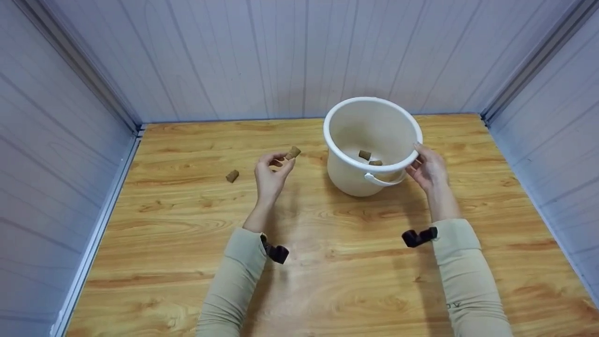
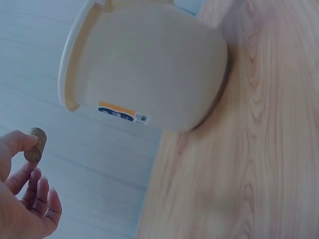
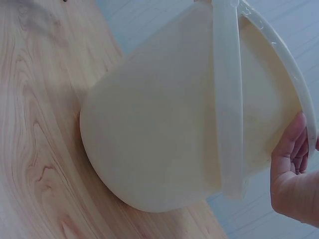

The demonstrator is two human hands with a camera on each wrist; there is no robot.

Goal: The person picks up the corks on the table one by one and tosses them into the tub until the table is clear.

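Note:
Between thumb and forefinger, my left hand [image 1: 271, 179] pinches a cork [image 1: 293, 152], raised above the table to the left of a white bucket [image 1: 353, 178]. The same cork [image 2: 35, 145] shows at the fingertips in the left wrist view. My right hand [image 1: 429, 168] grips the bucket's rim at its right side, thumb over the top edge. In the right wrist view the fingers [image 3: 289, 142] lie under the rim. Inside the bucket lie two corks, one cork [image 1: 364, 155] in plain sight and another cork [image 1: 376, 163] partly hidden by the front rim.
One more cork [image 1: 232, 176] lies on the wooden table [image 1: 187, 257], left of my left hand. The bucket's handle [image 1: 386, 180] hangs down at its front. Pale panelled walls [image 1: 210, 61] enclose the table at the back and both sides.

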